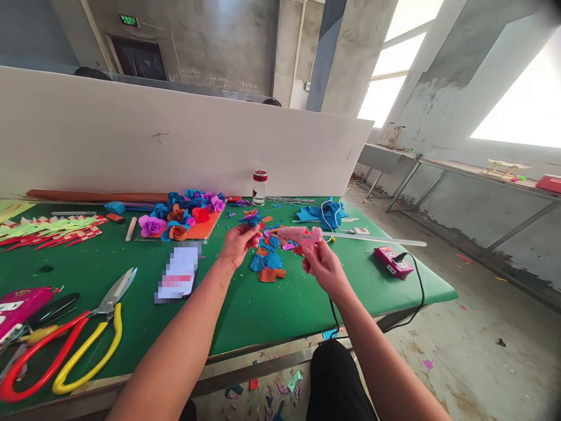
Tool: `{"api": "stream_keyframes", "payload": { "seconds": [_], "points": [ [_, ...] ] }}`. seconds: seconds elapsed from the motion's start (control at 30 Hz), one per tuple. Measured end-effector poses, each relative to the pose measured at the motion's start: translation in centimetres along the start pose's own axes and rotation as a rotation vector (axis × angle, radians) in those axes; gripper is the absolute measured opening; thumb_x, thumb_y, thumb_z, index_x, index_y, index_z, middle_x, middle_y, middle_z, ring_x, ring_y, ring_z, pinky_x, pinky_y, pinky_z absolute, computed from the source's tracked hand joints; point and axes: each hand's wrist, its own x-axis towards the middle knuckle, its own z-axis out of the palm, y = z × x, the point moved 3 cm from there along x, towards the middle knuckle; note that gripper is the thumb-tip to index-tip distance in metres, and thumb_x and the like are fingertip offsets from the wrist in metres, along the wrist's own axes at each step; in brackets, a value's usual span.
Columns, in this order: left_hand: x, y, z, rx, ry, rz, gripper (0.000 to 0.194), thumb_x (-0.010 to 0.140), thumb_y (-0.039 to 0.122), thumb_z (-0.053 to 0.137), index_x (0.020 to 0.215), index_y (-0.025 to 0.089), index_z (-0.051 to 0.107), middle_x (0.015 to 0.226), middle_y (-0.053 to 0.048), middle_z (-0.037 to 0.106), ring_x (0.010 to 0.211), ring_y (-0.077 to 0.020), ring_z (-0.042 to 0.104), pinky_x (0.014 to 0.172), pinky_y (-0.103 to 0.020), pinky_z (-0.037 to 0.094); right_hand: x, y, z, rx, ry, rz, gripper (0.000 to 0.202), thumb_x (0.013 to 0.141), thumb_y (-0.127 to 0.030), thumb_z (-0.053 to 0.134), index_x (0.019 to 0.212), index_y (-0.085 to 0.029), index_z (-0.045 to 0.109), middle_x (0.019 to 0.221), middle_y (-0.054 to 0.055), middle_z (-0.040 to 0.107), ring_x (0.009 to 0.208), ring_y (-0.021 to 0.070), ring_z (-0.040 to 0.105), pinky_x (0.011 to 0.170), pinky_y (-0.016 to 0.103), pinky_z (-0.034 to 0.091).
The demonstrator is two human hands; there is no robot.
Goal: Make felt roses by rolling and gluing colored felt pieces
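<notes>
My left hand [239,244] pinches a small blue and orange paper flower [250,217] above the green table [280,316]. In my right hand [323,264] is a pink glue gun [300,235], its nozzle pointing left toward the flower and a long clear glue stick [377,238] reaching out to the right. Whether the nozzle touches the flower is too small to tell. Beneath both hands lie blue, orange and purple paper pieces [272,261]. Finished paper flowers [177,215] in blue, red, purple and brown sit on an orange sheet farther left.
Large scissors [107,307] with red and yellow handles and a phone [179,272] lie at the left. A lidded glass jar [259,190] stands near the white partition [184,140]. At the right is a pink power socket [393,262] with a black cable over the table edge.
</notes>
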Motion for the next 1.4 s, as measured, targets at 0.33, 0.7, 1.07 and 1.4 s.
{"api": "stream_keyframes", "payload": {
  "seconds": [0.33, 0.7, 1.07, 1.4],
  "points": [
    [-0.1, 0.1, 0.2, 0.033, -0.004, -0.006, 0.029, 0.061, 0.033, 0.088, 0.073, 0.014, 0.07, 0.067, -0.004, 0.069, 0.051, -0.0086, 0.055, 0.049, -0.023, 0.042, 0.9, -1.7, 2.0, -0.415, 0.083, -0.214, 0.036, 0.096, -0.04, 0.045, 0.125, -0.019, 0.05, 0.068, 0.0, 0.061, 0.058, 0.0183, 0.057, 0.058, 0.028, 0.041],
    [-0.1, 0.0, 0.2, 0.042, -0.001, -0.012, 0.031, 0.059, 0.035, 0.089, 0.076, 0.015, 0.072, 0.067, -0.004, 0.071, 0.052, -0.0084, 0.055, 0.05, -0.023, 0.043, 1.3, -1.7, 3.3, -0.569, 0.106, -0.257, 0.037, 0.098, -0.038, 0.04, 0.128, -0.019, 0.05, 0.086, 0.008, 0.072, 0.068, 0.0244, 0.065, 0.058, 0.029, 0.041],
    [-0.1, -0.1, 0.4, 0.057, -0.005, -0.006, 0.029, 0.059, 0.033, 0.089, 0.075, 0.015, 0.073, 0.067, -0.003, 0.07, 0.051, -0.0088, 0.054, 0.05, -0.024, 0.042, 1.8, -1.3, 3.8, -0.597, 0.11, -0.248, 0.03, 0.098, -0.037, 0.042, 0.121, -0.021, 0.051, 0.095, 0.01, 0.074, 0.079, 0.0271, 0.069, 0.06, 0.03, 0.044],
    [-0.2, 0.0, 0.4, 0.06, 0.0, -0.01, 0.03, 0.058, 0.034, 0.09, 0.073, 0.015, 0.072, 0.067, -0.003, 0.07, 0.051, -0.0092, 0.054, 0.05, -0.025, 0.043, 1.6, -1.7, 3.7, -0.667, 0.089, -0.23, 0.035, 0.099, -0.035, 0.038, 0.129, -0.019, 0.047, 0.1, 0.012, 0.074, 0.081, 0.0294, 0.069, 0.06, 0.031, 0.042]
  ]
}}
